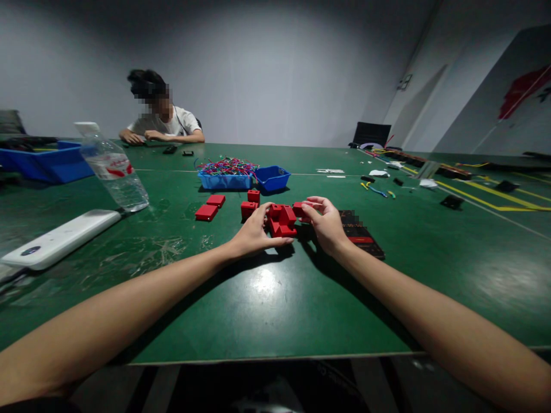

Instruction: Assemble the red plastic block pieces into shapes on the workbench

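Observation:
A cluster of small red plastic blocks (282, 221) lies on the green table (267, 298) in front of me. My left hand (253, 234) rests against the cluster's left side, fingers touching the blocks. My right hand (326, 223) pinches one red block (298, 209) at the cluster's right side. More red blocks lie loose to the left: two flat ones (206, 212) (216, 200) and two cubes (248, 209) (253, 195). A black tray with rows of parts (361, 235) sits just right of my right hand.
Two blue bins stand behind the blocks, one piled with coloured wires (226, 174), one smaller (272, 177). A tilted water bottle (112, 167) and a white flat device (60, 238) are at the left. Another person (161, 117) sits at the far side. Loose parts and cables lie at the right.

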A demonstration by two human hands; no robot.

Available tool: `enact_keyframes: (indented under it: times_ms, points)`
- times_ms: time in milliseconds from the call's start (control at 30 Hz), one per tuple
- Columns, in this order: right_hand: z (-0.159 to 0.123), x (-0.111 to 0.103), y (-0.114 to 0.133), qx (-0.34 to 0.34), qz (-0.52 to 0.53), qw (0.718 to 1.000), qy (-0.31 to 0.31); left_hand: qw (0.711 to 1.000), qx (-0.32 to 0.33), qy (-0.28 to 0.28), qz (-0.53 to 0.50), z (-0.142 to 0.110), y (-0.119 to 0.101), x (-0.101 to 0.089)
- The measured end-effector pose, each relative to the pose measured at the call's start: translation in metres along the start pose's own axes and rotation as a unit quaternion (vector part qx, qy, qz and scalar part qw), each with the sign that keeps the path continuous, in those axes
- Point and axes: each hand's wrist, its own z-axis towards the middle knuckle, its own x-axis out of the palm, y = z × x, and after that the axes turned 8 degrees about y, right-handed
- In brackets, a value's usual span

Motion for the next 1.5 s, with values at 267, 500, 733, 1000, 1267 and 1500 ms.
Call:
enact_keyframes:
  times_ms: [267,500,733,1000,1267,1500]
  points:
    - [-0.010,0.002,0.009,-0.193,-0.117,0.974,0.034,1.000,-0.013,-0.006,0.010,0.000,-0.002,0.000]
    - [-0.022,0.004,0.014,-0.280,-0.220,0.927,0.120,0.998,-0.012,-0.022,0.056,0.001,0.004,0.000]
    - [-0.024,0.002,0.019,-0.335,-0.330,0.870,0.150,0.994,0.037,-0.031,0.100,0.001,0.008,0.000]
    - [-0.021,0.000,0.026,-0.345,-0.366,0.848,0.167,0.991,0.066,-0.027,0.111,0.000,0.008,-0.001]
    - [-0.022,0.001,0.024,-0.384,-0.380,0.816,0.205,0.995,0.051,-0.010,0.082,0.002,0.007,-0.003]
    - [-0.021,-0.001,0.019,-0.347,-0.358,0.843,0.200,0.997,0.054,-0.004,0.050,0.002,0.009,-0.002]
